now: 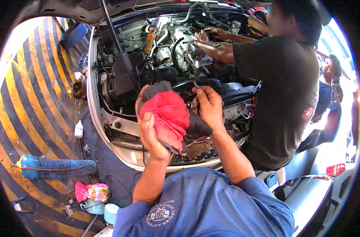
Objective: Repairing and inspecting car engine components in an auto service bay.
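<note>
Over the front of an open engine bay, my left hand point(151, 136) is wrapped round a bunched red rag point(168, 112), its thumb pressed on top. Dark grey cloth point(199, 128) shows under and beside the red one. Close to the rag's right side, my right hand point(211, 108) is closed in a pinch on a small metal part point(192, 105) with a rounded dark end. Fingers and cloth hide most of that part, so its kind cannot be made out. The engine point(188, 49) lies just beyond both hands.
At the right a co-worker in a black shirt point(280, 94) reaches both arms over the engine. A hood prop point(110, 27) rises at the bay's left, near an orange work light point(149, 41). On the floor lie a blue cylinder point(57, 167) and a white bottle point(79, 129).
</note>
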{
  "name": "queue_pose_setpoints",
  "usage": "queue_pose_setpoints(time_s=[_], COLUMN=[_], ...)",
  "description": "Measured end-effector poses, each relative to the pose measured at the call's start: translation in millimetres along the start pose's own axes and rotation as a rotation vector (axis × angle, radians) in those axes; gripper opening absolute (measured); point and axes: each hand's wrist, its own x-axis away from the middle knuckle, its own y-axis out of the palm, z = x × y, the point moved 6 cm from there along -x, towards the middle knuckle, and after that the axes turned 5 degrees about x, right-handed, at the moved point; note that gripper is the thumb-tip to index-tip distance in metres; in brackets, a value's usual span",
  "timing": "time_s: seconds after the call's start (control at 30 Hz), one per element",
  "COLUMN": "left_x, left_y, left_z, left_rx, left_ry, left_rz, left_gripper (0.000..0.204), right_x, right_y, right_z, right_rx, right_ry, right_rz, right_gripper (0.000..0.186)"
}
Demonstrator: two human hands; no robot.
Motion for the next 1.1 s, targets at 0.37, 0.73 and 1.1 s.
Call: queue_pose_setpoints(time_s=[0.37,0.73,1.1], left_x=[14.4,-21.9,-23.2], left_y=[26.9,-3.3,34.8], left_z=[-32.7,8.8,27.2], left_rx=[-0.918,-0.308,-0.335], left_ry=[0.59,0.042,-0.04], left_rz=[-0.363,-0.184,-0.251], left_gripper=[0.041,0.024,0.022], right_x=[16.6,38.5,82.6], right_y=[14.2,-40.7,10.0], right_z=[-35.0,-69.5,-37.2], right_rx=[0.151,0.422,-0.123], right_ry=[-0.382,-0.372,-0.279], right_rz=[0.106,-0.059,-0.632], right_gripper=[0.018,0.034,0.039])
